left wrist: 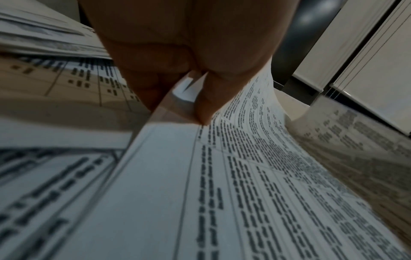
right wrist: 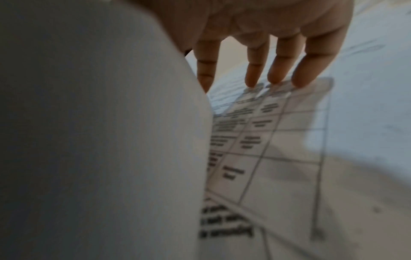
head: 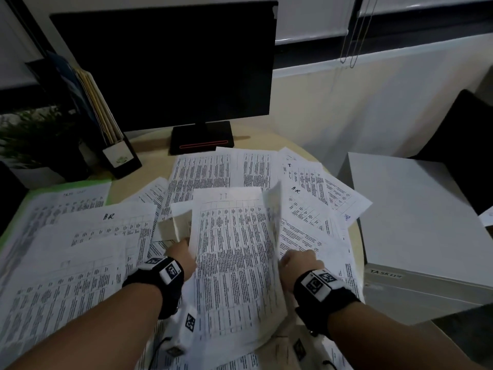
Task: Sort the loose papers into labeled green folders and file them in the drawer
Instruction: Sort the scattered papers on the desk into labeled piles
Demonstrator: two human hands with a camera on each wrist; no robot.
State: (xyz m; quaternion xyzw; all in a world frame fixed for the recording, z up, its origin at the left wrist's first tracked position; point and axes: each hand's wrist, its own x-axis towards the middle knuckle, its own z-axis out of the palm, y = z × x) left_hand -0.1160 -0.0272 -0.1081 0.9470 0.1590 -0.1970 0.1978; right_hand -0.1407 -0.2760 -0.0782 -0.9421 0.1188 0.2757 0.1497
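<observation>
Printed sheets lie scattered over the round desk (head: pixel 149 148). In the middle I hold a stack of papers (head: pixel 234 249) lifted slightly, its top sheet a printed table. My left hand (head: pixel 184 252) pinches the stack's left edge between thumb and finger (left wrist: pixel 200 105). My right hand (head: pixel 298 260) is at the stack's right edge, where a sheet (head: pixel 274 209) curls upward. Its fingers (right wrist: pixel 275 75) are straight and spread, tips on a printed sheet (right wrist: pixel 255 140); the raised paper (right wrist: pixel 100 140) hides the thumb. A green folder (head: pixel 69 186) lies at the left under papers, some marked "HR".
A dark monitor (head: pixel 165 70) stands at the back of the desk. A file holder (head: pixel 117 153) and a plant (head: pixel 32 134) are at the back left. A white drawer cabinet (head: pixel 416 222) with a label (head: pixel 386 272) stands to the right, a dark chair (head: pixel 469 134) behind it.
</observation>
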